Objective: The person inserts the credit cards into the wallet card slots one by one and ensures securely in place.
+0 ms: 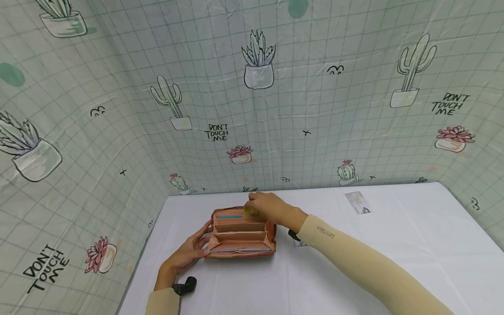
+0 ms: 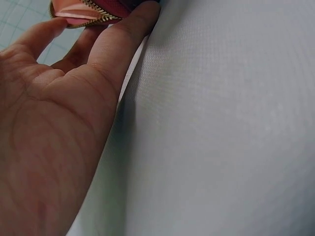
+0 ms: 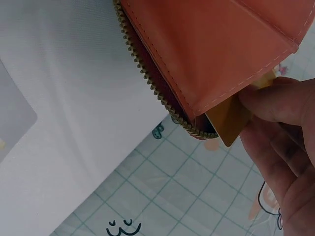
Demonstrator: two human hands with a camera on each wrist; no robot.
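Note:
An orange zip-around wallet (image 1: 242, 237) lies unzipped and spread on the white table, its folds facing up. My left hand (image 1: 187, 251) holds its left edge, thumb near the front corner and fingers farther back. In the left wrist view, those fingertips meet the wallet's brass zipper (image 2: 101, 14). At the wallet's back right, my right hand (image 1: 271, 208) pinches a gold-yellow card (image 3: 229, 120) between thumb and fingers. The card's lower part is tucked behind the orange lining in the right wrist view. A blue card edge (image 1: 229, 216) shows in the back slot, left of the yellow card.
A grey printed card (image 1: 358, 202) lies at the table's back right. Another card (image 1: 300, 244) sits right of the wallet, mostly covered by my right wrist and sleeve. Behind the table hangs a grid-patterned cloth (image 1: 275, 109) with cactus drawings.

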